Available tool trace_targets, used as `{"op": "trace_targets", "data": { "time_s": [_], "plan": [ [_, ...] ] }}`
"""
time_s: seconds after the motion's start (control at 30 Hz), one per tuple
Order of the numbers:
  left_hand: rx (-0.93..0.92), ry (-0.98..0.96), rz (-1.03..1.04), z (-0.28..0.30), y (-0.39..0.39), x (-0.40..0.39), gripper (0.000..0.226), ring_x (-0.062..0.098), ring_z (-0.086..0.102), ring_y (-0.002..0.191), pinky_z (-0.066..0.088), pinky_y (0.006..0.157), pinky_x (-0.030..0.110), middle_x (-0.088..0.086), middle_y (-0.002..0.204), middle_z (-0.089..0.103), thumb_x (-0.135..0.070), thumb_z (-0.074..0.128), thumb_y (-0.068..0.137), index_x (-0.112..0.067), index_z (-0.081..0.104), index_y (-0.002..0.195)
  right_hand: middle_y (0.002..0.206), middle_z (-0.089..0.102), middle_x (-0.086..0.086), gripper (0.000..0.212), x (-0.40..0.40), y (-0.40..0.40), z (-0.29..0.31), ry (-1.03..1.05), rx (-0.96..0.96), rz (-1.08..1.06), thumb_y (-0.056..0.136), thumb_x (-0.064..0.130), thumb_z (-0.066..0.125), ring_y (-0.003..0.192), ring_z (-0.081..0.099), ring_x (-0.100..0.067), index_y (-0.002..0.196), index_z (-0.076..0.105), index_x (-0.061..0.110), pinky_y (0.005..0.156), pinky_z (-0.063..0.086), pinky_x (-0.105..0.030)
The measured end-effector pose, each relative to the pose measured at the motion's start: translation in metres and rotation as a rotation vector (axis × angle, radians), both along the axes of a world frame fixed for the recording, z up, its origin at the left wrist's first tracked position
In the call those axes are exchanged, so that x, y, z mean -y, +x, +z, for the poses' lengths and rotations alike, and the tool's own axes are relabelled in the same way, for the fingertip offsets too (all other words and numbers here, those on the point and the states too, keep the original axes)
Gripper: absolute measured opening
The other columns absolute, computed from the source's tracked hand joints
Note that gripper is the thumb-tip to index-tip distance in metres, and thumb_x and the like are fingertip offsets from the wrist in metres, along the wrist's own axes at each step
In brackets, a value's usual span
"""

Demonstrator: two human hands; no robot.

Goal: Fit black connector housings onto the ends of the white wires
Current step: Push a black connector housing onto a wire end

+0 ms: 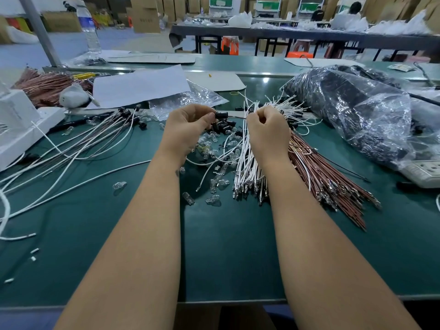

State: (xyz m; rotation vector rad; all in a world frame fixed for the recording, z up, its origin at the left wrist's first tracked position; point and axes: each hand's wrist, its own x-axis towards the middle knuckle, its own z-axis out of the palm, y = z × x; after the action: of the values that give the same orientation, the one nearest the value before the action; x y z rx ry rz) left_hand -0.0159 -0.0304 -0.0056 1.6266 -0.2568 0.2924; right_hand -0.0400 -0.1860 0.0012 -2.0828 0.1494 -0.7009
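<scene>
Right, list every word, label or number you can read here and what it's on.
None can be read.
Water bottle: blue label, print too blurred.
Cardboard box: dark marks on its face, too small to read.
Green signs on the far shelving: too small.
White box at the left: faint print, illegible.

Factory assembly floor: long workbenches [309,35], stacked cartons [145,14], wire bundles [247,167]

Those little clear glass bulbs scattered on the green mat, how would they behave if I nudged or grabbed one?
The bulbs look rounded, so a nudge would probably send one rolling on the mat. They seem to be thin clear glass, likely fragile if squeezed. Being tiny and smooth, one may slip from fingertips.
</scene>
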Motion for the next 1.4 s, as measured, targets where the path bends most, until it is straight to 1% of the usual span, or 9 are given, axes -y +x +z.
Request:
{"op": "trace_targets", "data": {
  "time_s": [0.13, 0.43, 0.7, 0.83, 1.0, 1.1, 1.2, 1.27, 1.4],
  "plan": [
    [0.036, 0.097, -0.005, -0.001, 0.001, 0.002, 0.013, -0.002, 0.059, 0.064, 0.048, 0.068, 0.013, -0.005, 0.073, 0.067, -0.004, 0.066, 0.088, -0.016, 0.070, 0.086, 0.065, 0.047, 0.011, 0.027, -0.003, -0.004, 0.002, -0.083, 0.020, 0.016, 0.088, 0.021, 0.053, 0.072, 0.048, -0.018, 0.063, 0.043, 0.025, 0.087, 0.045, -0.043],
    [0.039, 0.174, 0.016, 0.000, -0.002, 0.011, 0.006, 0.007, 0.058, 0.068, 0.050, 0.070, 0.018, 0.000, 0.075, 0.066, -0.010, 0.062, 0.092, -0.008, 0.068, 0.091, 0.078, 0.058, 0.003, 0.012, -0.005, 0.000, -0.003, -0.174, 0.104, 0.128, 0.093, 0.017, 0.058, 0.083, 0.059, -0.024, 0.083, 0.064, 0.012, 0.085, 0.047, -0.046],
    [0.079, 0.259, 0.094, 0.000, -0.001, 0.014, 0.009, 0.012, 0.058, 0.070, 0.049, 0.070, 0.023, 0.007, 0.080, 0.066, -0.009, 0.065, 0.090, -0.004, 0.069, 0.096, 0.111, 0.068, -0.013, 0.035, -0.009, 0.000, -0.004, -0.181, 0.151, 0.210, 0.091, -0.003, 0.051, 0.103, 0.062, -0.023, 0.124, 0.062, 0.004, 0.094, 0.049, -0.034],
    [0.097, 0.271, 0.081, 0.000, -0.001, 0.015, 0.011, 0.002, 0.061, 0.070, 0.048, 0.066, 0.010, 0.003, 0.082, 0.068, -0.003, 0.068, 0.086, -0.006, 0.070, 0.097, 0.111, 0.068, -0.011, 0.033, -0.009, -0.001, -0.005, -0.225, 0.167, 0.201, 0.090, -0.001, 0.052, 0.103, 0.062, -0.023, 0.120, 0.065, 0.004, 0.093, 0.048, -0.032],
    [0.189, 0.432, 0.104, 0.000, 0.000, 0.015, 0.009, 0.008, 0.061, 0.074, 0.048, 0.070, 0.012, 0.006, 0.086, 0.069, -0.004, 0.065, 0.088, -0.004, 0.069, 0.095, 0.102, 0.062, -0.009, 0.020, -0.010, 0.004, -0.008, -0.418, 0.089, 0.178, 0.092, 0.010, 0.057, 0.096, 0.055, -0.023, 0.110, 0.066, 0.007, 0.088, 0.042, -0.032],
    [0.146, 0.636, 0.308, -0.003, 0.004, 0.013, 0.010, 0.019, 0.058, 0.087, 0.045, 0.083, 0.031, 0.002, 0.090, 0.066, -0.015, 0.059, 0.093, -0.012, 0.068, 0.098, 0.098, 0.061, -0.003, 0.015, -0.008, 0.008, -0.011, -0.536, 0.068, 0.057, 0.097, 0.014, 0.051, 0.090, 0.053, -0.020, 0.106, 0.062, 0.011, 0.081, 0.034, -0.031],
    [-0.044, 0.856, 0.700, -0.005, 0.006, 0.002, 0.018, 0.025, 0.043, 0.108, 0.028, 0.088, 0.040, 0.004, 0.107, 0.062, -0.015, 0.051, 0.092, -0.018, 0.065, 0.103, 0.093, 0.061, 0.001, 0.014, -0.005, 0.009, -0.012, -0.568, 0.064, -0.063, 0.098, 0.014, 0.048, 0.083, 0.048, -0.016, 0.104, 0.061, 0.013, 0.077, 0.028, -0.031],
    [-0.105, 0.895, 0.763, -0.004, 0.005, -0.002, 0.026, 0.029, 0.037, 0.118, 0.027, 0.093, 0.044, 0.004, 0.116, 0.058, -0.012, 0.050, 0.087, -0.019, 0.064, 0.107, 0.091, 0.061, 0.001, 0.015, -0.004, 0.009, -0.011, -0.552, 0.050, -0.055, 0.099, 0.014, 0.048, 0.082, 0.050, -0.016, 0.105, 0.061, 0.012, 0.077, 0.029, -0.030],
    [0.287, 0.815, 0.483, 0.000, 0.000, 0.014, 0.033, 0.025, 0.045, 0.114, 0.030, 0.090, 0.034, 0.000, 0.111, 0.064, -0.008, 0.052, 0.085, -0.021, 0.064, 0.114, 0.097, 0.064, -0.005, 0.018, -0.009, 0.008, -0.011, -0.540, 0.066, 0.053, 0.099, 0.012, 0.046, 0.085, 0.052, -0.018, 0.108, 0.061, 0.008, 0.077, 0.037, -0.028]
  ]
}}
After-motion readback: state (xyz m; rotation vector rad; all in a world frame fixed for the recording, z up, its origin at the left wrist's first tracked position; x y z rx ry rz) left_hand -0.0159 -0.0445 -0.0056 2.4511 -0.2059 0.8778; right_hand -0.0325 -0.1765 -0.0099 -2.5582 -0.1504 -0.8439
